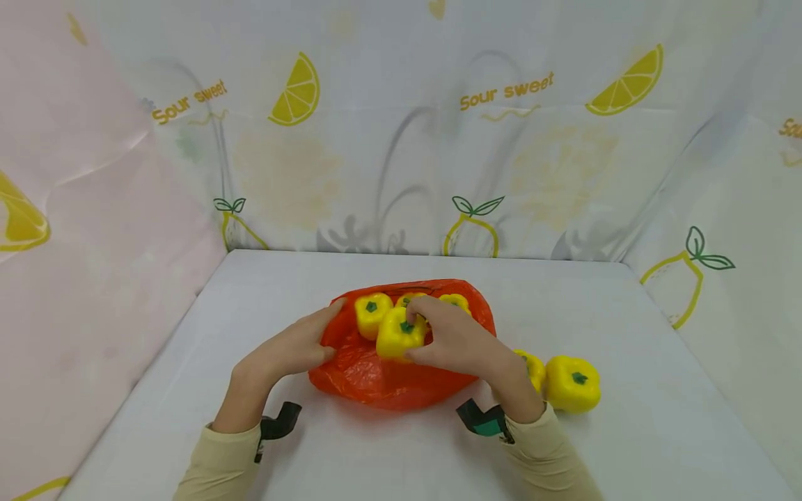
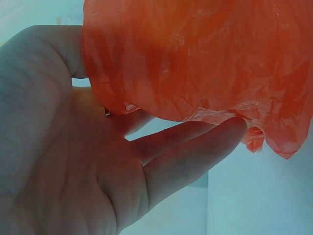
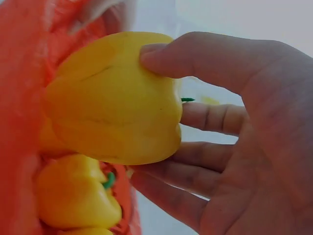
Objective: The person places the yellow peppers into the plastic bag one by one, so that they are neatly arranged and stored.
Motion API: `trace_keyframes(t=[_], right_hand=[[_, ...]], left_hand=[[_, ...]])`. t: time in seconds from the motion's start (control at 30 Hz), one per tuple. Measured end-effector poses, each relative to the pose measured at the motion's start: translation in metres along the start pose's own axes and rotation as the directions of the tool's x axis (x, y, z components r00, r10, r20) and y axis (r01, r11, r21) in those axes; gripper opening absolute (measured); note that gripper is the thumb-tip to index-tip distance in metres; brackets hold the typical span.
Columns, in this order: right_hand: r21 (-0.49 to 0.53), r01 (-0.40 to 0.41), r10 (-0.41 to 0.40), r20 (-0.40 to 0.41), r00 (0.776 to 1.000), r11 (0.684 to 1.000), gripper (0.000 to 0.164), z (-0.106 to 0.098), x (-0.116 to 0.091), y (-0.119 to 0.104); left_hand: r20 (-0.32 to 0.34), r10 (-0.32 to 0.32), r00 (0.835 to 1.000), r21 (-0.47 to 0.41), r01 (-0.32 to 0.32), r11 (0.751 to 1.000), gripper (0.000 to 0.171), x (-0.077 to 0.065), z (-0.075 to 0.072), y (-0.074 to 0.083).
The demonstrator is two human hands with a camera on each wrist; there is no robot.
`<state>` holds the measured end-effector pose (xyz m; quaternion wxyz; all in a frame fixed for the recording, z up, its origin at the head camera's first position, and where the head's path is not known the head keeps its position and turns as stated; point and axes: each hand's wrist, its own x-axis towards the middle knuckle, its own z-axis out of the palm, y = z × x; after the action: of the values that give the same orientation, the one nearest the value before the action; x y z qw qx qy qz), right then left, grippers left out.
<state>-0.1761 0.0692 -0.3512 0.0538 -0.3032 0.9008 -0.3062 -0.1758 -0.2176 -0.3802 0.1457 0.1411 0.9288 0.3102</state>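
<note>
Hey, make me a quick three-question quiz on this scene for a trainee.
1. True or false: the red bag is empty.

2. What does the right hand have in its grip?
A. a lemon
B. a yellow pepper
C. nothing

3. Fill in: in the head view, two other peppers lie on the table to the bag's ____.

Key: 1. False, peppers sit inside it; 2. B; 3. right

Head view forward and down, wrist views close-up, red bag [image 1: 391, 384] in all three.
</note>
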Motion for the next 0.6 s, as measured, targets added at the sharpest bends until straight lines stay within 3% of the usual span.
trace_keyframes(t=[0.3, 0.6], right_hand=[[-0.098, 0.000, 0.005, 0.049, 0.999, 0.995, 0.037, 0.040, 0.014, -0.009], [-0.109, 0.006, -0.001, 0.046, 0.999, 0.994, 0.040, 0.071, 0.022, -0.015]], left_hand=[[0.005, -0.004, 1.000, -0.011, 0.004, 1.000, 0.084, 0.001, -0.001, 0.001], [0.004, 0.016, 1.000, 0.016, -0.016, 1.000, 0.081, -0.001, -0.001, -0.001]])
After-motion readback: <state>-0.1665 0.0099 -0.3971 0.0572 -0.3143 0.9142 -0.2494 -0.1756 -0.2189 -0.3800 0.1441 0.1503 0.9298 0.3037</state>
